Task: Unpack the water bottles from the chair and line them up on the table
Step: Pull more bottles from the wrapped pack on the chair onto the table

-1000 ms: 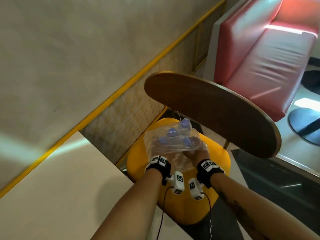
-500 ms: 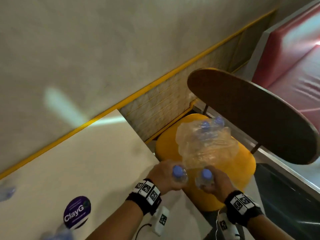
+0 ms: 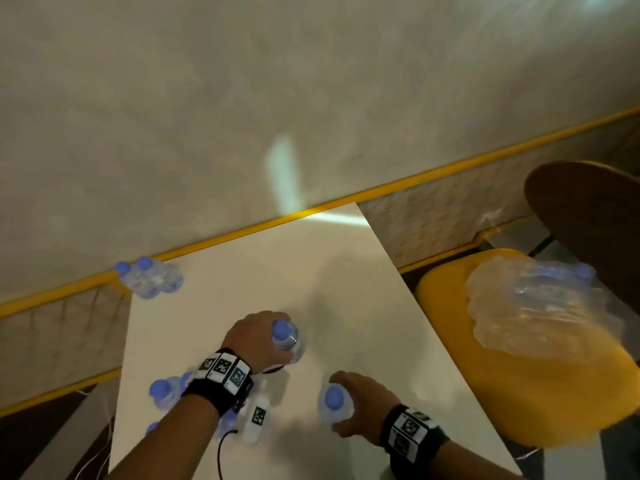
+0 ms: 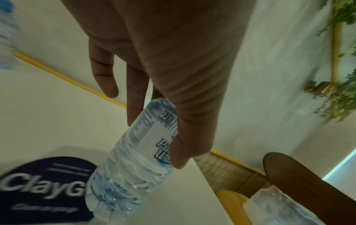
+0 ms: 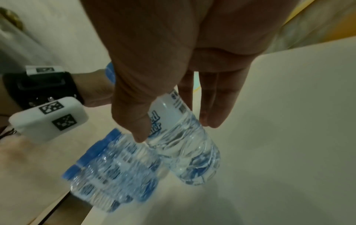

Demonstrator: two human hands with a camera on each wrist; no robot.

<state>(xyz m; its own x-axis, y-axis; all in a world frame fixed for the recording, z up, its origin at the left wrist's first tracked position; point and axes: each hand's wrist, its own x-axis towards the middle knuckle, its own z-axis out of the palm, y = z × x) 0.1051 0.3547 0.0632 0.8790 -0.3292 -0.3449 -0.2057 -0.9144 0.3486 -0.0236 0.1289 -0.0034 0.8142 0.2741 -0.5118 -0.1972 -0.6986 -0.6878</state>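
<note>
My left hand (image 3: pixel 256 336) grips a clear water bottle with a blue cap (image 3: pixel 284 336) by its upper body, over the middle of the white table (image 3: pixel 263 268). In the left wrist view this bottle (image 4: pixel 133 161) hangs tilted over a dark round sticker (image 4: pixel 44 187). My right hand (image 3: pixel 363 405) grips a second bottle (image 3: pixel 334 400) nearer the table's front. The right wrist view shows that bottle (image 5: pixel 185 146) just beside a cluster of standing bottles (image 5: pixel 111 167). The torn plastic pack (image 3: pixel 540 306) with more bottles lies on the yellow chair seat (image 3: pixel 526 400).
A few bottles (image 3: pixel 149 278) stand at the table's far left corner by the wall. Several more (image 3: pixel 161 393) stand at the left edge under my left forearm. The chair's brown backrest (image 3: pixel 588 216) is at the right. A yellow rail (image 3: pixel 415 183) runs along the wall.
Both hands pulled a bottle each out of the pack on the chair and carried them left over the table. The view swung left with them.
</note>
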